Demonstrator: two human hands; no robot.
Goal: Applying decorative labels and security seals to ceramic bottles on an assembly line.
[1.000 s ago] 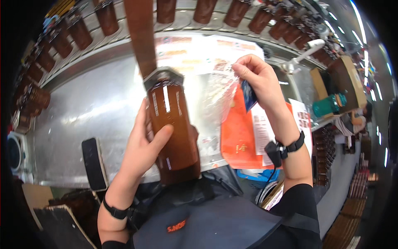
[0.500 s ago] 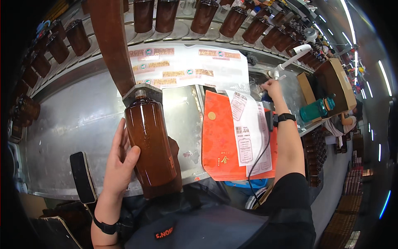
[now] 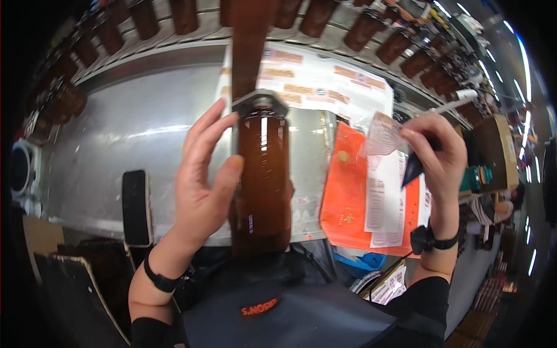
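A large brown bottle (image 3: 262, 180) is in front of me, its base toward my body and its neck by a dark angular block (image 3: 259, 101). My left hand (image 3: 203, 174) is against the bottle's left side, fingers stretched and spread, thumb touching the glass. To the right, my raised right hand (image 3: 438, 145) pinches a thin translucent film label (image 3: 384, 134) with pale print. A dark blue pointed piece (image 3: 412, 169) hangs below those fingers; whether they hold it too cannot be told. Beneath are white printed sheets (image 3: 384, 200) on an orange-red bag (image 3: 342, 191).
A dark wooden post (image 3: 249, 46) rises beyond the bottle. A phone (image 3: 136, 207) lies at the left of the metal table (image 3: 104, 151). White label sheeting (image 3: 313, 75) spreads at the back, before rows of brown bottles (image 3: 185, 16). A cardboard box (image 3: 496, 148) stands right.
My right hand has come back from beside the white tap toward me, now with the film label. My left hand has shifted up along the bottle, its fingers spread wider. The view has turned.
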